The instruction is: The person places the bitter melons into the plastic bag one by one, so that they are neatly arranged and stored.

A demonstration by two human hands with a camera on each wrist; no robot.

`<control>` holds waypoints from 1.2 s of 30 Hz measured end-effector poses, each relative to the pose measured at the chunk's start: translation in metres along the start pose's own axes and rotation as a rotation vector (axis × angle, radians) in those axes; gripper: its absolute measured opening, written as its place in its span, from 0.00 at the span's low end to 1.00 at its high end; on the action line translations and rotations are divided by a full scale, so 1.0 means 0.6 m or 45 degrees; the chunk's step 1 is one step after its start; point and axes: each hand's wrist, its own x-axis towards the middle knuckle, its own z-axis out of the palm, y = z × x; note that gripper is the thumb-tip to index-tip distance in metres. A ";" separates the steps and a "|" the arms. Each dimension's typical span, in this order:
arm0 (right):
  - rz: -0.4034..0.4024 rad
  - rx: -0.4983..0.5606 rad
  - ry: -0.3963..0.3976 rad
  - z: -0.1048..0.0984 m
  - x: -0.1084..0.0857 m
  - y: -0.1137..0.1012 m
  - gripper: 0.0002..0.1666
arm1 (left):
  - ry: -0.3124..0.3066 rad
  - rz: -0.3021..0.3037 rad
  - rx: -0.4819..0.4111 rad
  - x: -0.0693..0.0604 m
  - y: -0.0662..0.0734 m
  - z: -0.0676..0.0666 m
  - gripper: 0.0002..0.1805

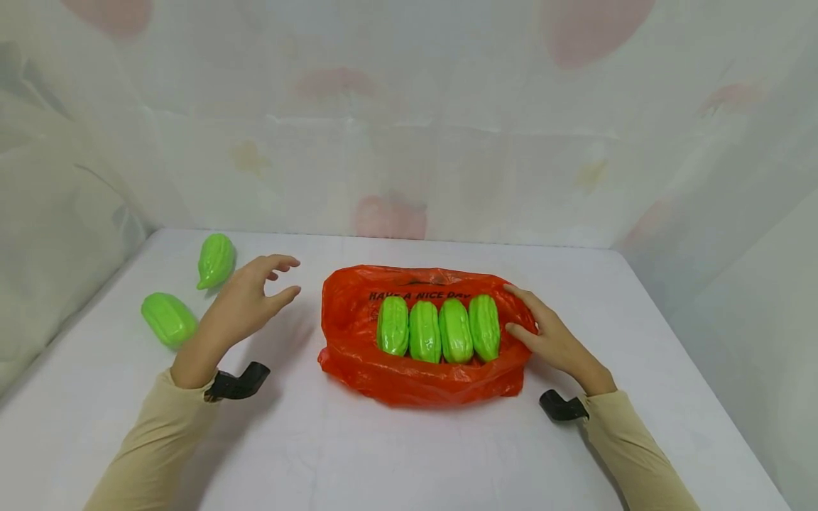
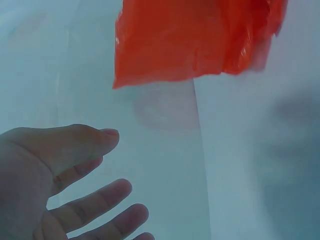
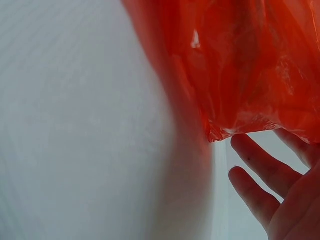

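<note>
Four gourds (image 1: pixel 456 332) sitting in red bag (image 1: pixel 422 383); two gourds (image 1: pixel 169 319) lying loose toward table's (image 1: pixel 383 454) left edge. I'm holding left hand (image 1: pixel 239 301) wide, empty; right hand (image 1: pixel 554 342) touching bag rim, can't tell if pinching.

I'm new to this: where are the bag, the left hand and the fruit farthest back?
Bag (image 1: pixel 422 387): head view, on its front side.
Left hand (image 1: pixel 245 299): head view, middle of the hand.
Fruit farthest back (image 1: pixel 216 260): head view, middle of its body.

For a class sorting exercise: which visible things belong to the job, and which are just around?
Job: red plastic bag; four glossy green ribbed oblong pieces inside; likely two loose green pieces.
Just around: flat white table; pale patterned cloth backdrop.
</note>
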 end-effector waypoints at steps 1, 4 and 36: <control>0.002 0.002 0.000 0.000 0.000 0.000 0.38 | -0.001 -0.007 0.004 -0.001 -0.002 -0.002 0.22; 0.006 0.005 -0.003 -0.001 0.000 0.000 0.38 | 0.002 -0.027 0.011 -0.003 -0.010 -0.008 0.23; 0.004 0.008 -0.006 -0.001 0.001 0.001 0.38 | 0.092 -0.173 0.071 -0.025 -0.136 -0.070 0.27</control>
